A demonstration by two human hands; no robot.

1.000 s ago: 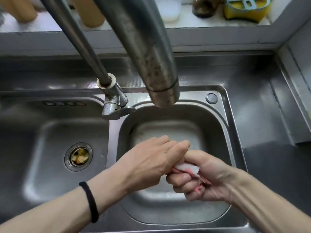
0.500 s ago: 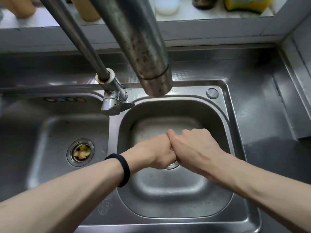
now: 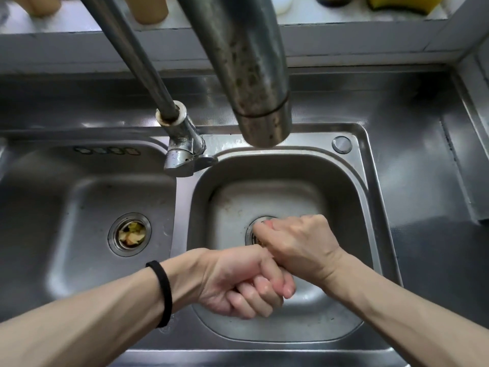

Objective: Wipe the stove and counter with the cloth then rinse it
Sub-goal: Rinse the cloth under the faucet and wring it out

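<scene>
**Two fists meet over the right basin, cloth almost wholly hidden**

The left hand (image 3: 238, 282) is curled into a fist, palm side up, its fingers (image 3: 264, 287) folded tight and wet-looking. The right hand (image 3: 299, 247) is also closed into a fist, knuckles up, pressed against the left one so the two touch where thumb and forefinger meet. The cloth (image 3: 268, 223) cannot be made out properly: only a small pinkish sliver shows at the far end of the right fist, and whether that is fabric or a fingertip is hard to tell. What either fist is clamped on is therefore not clear from this view.

A black hair band (image 3: 164, 295) circles the left wrist. Both forearms run out of the picture at the bottom corners.

The hands sit above the right basin (image 3: 344, 202) of a double stainless steel sink, and the right fist covers most of its drain (image 3: 252, 231), leaving only the left arc of the ring visible. The left basin (image 3: 53, 207) has a drain strainer (image 3: 131, 234) holding food scraps.

The faucet spout (image 3: 251, 75) looms close to the camera, blurred and spotted, its top cut off by the upper edge; no water stream is visible under it. The faucet handle (image 3: 185, 160) sits on the divider between the basins. A steel tabletop (image 3: 423, 154) extends to the right. On the windowsill (image 3: 344, 19) behind, a yellow sponge (image 3: 402, 4) and several containers are cropped.
</scene>
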